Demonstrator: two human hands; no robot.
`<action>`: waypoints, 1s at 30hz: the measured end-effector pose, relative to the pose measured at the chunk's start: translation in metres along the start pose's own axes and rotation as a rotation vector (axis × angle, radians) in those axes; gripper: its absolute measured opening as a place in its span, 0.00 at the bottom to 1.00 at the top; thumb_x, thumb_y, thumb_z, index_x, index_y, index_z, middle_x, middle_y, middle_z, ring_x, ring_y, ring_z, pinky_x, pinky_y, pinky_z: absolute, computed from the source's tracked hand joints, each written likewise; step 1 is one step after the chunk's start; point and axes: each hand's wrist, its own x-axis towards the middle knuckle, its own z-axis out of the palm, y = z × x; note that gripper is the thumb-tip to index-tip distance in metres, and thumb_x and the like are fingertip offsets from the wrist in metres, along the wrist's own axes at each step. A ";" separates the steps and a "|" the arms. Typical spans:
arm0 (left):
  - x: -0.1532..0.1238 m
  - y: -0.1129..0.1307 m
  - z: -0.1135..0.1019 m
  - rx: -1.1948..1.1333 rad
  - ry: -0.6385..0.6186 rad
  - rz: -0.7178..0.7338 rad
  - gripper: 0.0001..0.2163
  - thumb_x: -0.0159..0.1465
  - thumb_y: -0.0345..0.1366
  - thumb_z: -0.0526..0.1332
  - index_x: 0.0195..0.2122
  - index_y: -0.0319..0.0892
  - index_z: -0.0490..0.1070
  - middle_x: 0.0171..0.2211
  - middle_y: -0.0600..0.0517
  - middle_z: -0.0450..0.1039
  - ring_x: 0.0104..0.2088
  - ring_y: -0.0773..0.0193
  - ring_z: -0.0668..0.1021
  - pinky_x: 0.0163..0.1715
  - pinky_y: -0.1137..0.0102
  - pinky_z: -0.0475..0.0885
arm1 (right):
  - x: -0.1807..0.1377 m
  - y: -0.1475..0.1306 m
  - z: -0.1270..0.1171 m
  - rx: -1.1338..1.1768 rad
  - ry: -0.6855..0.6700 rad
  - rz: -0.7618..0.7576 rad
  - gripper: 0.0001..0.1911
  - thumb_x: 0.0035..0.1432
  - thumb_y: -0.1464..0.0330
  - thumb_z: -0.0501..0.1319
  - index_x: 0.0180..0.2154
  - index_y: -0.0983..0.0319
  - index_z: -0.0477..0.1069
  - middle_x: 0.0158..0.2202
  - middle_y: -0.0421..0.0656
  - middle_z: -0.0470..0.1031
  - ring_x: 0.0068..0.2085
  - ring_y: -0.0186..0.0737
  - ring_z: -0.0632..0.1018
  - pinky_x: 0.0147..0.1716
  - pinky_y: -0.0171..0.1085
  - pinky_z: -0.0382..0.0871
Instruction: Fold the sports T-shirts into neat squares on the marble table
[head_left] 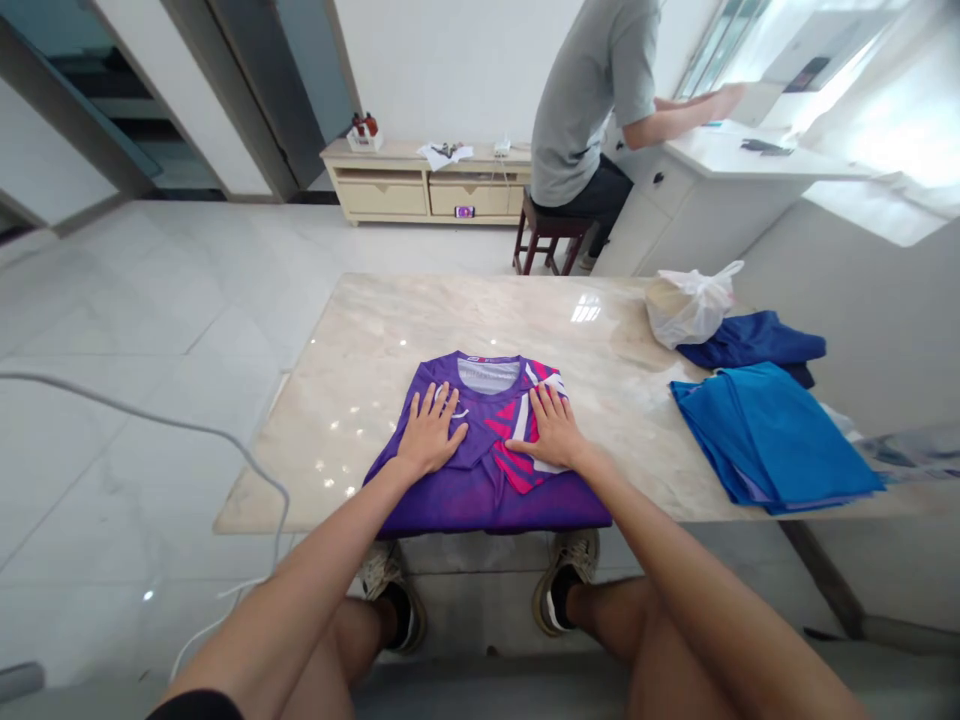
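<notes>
A purple sports shirt (480,500) with pink and white stripes lies folded at the front edge of the marble-look table (375,320). Its round collar points away from me and shows a pale grey inside. My left hand (433,430) rests flat on the shirt's left part, fingers spread. On the striped right part lies my right hand (553,430), also flat, with its thumb stretched toward the middle. Neither hand grips the cloth. The near edge of the shirt reaches the table's edge.
At the table's right are folded blue cloth (780,430), a dark blue garment (757,340) and a white plastic bag (690,305). A grey cable (225,435) runs along the left. Beyond, a person (592,100) sits on a stool (551,225) at a white desk (750,150).
</notes>
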 end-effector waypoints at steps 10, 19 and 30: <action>0.077 -0.015 -0.007 -0.044 -0.043 -0.016 0.35 0.80 0.50 0.49 0.83 0.35 0.53 0.83 0.37 0.47 0.83 0.40 0.50 0.81 0.41 0.47 | 0.092 0.007 -0.063 -0.084 -0.204 0.066 0.68 0.65 0.31 0.57 0.84 0.65 0.32 0.85 0.57 0.27 0.84 0.59 0.34 0.80 0.58 0.35; -0.005 0.036 -0.080 -0.032 -0.068 -0.035 0.20 0.79 0.37 0.56 0.68 0.38 0.73 0.66 0.34 0.76 0.63 0.45 0.80 0.64 0.53 0.74 | -0.020 -0.067 -0.088 -0.076 -0.019 -0.087 0.33 0.81 0.55 0.51 0.76 0.67 0.65 0.75 0.60 0.67 0.75 0.54 0.69 0.74 0.49 0.62; -0.031 0.047 -0.083 0.067 -0.349 -0.098 0.25 0.76 0.36 0.62 0.73 0.38 0.72 0.71 0.31 0.72 0.66 0.38 0.79 0.60 0.49 0.77 | -0.029 -0.062 -0.088 -0.113 -0.034 0.016 0.23 0.80 0.65 0.53 0.68 0.65 0.73 0.66 0.60 0.77 0.64 0.55 0.79 0.63 0.47 0.73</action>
